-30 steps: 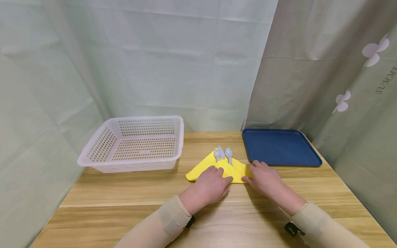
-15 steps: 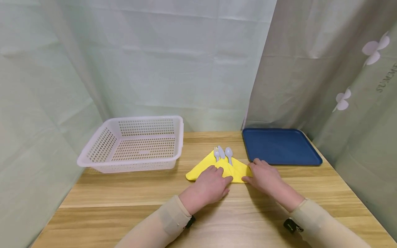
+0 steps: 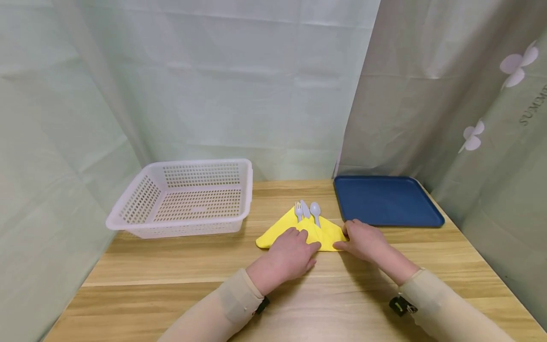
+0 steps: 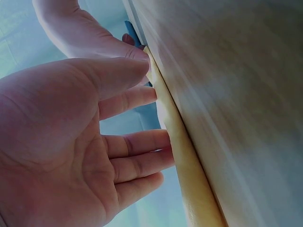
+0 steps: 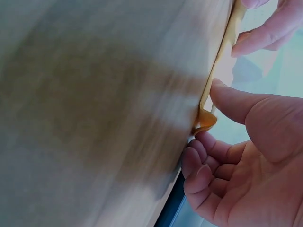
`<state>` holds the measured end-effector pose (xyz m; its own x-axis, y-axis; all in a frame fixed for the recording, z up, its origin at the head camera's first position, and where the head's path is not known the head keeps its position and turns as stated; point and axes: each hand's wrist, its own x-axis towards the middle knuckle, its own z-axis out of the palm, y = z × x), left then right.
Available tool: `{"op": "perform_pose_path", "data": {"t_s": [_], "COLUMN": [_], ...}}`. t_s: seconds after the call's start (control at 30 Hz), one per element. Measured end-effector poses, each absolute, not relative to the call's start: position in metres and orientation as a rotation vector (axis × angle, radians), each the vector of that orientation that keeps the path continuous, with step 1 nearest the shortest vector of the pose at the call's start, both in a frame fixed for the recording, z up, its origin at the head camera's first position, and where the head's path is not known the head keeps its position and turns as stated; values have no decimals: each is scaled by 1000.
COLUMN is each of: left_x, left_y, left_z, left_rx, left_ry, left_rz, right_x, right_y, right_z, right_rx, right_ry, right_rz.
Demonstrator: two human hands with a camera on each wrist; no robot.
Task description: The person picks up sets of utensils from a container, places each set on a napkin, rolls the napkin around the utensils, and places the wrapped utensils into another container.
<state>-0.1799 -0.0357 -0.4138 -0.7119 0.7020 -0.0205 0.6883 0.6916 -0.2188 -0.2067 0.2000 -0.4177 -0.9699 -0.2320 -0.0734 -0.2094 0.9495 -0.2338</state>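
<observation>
In the head view a yellow cloth napkin (image 3: 275, 232) lies folded into a triangle on the table. A light grey fork (image 3: 298, 212), knife (image 3: 305, 209) and spoon (image 3: 315, 212) stick out of its fold at the far side, their handles covered. My left hand (image 3: 288, 254) rests on the napkin's near middle; in the left wrist view its fingers (image 4: 142, 141) are extended, tips pressing the cloth. My right hand (image 3: 365, 241) is at the napkin's right corner. In the right wrist view its thumb presses the cloth and its curled fingers hold the upturned corner (image 5: 207, 119).
A white perforated plastic basket (image 3: 188, 228) stands at the back left of the wooden table (image 3: 179, 299). At the back right lies a dark blue tray (image 3: 386, 202), just beyond my right hand. Curtains (image 3: 239, 95) hang behind and beside the table.
The right hand's fingers have curled in further at the napkin's right corner, and that corner has drawn in slightly. The left hand stays in place.
</observation>
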Motion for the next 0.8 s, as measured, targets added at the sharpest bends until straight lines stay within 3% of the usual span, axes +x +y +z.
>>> {"op": "perform_pose_path", "data": {"t_s": [0.8], "left_x": [-181], "left_y": [-35], "left_z": [-414], "left_rx": [-1164], "left_ry": [-2873], "left_rz": [334], "right_x": [-208], "right_y": [201], "right_z": [-421], "right_rx": [-310], "right_ry": [2945], "right_rz": [-668]}}
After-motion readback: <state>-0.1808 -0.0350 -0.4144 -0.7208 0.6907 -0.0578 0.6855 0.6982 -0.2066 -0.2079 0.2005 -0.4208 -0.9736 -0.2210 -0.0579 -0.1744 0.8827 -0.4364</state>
